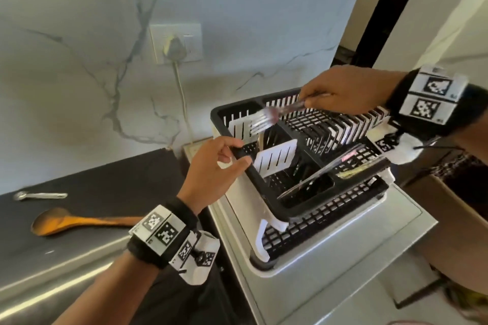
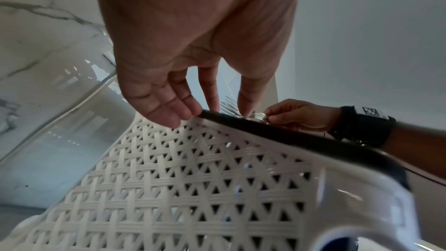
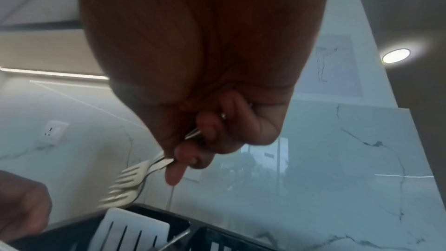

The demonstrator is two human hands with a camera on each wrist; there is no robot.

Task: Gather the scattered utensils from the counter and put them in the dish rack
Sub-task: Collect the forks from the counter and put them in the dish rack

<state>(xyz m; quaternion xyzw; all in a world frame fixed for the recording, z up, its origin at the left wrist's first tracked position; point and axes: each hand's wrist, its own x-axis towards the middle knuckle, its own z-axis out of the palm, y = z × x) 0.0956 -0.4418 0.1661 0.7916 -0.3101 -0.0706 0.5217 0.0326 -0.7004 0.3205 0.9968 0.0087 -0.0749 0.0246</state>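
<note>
Head view: forks (image 1: 261, 120) pinched by handles in right hand (image 1: 343, 92), held over dish rack (image 1: 311, 208). Rack rim gripped by left hand (image 1: 214, 166). Forks likely light, stiff, kinda slippery; best held mid-handle. Wooden spoon (image 1: 79, 221) left on counter (image 1: 105, 187).

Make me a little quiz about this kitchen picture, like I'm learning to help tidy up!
1. True or false: the right hand holds forks over the dish rack.
2. What does the left hand grip?
A) the wooden spoon
B) the rack's black rim
C) the wall plug
3. Fill in: the wooden spoon and a small metal spoon lie on the dark ____.

Key: 1 true; 2 B; 3 counter.
</note>
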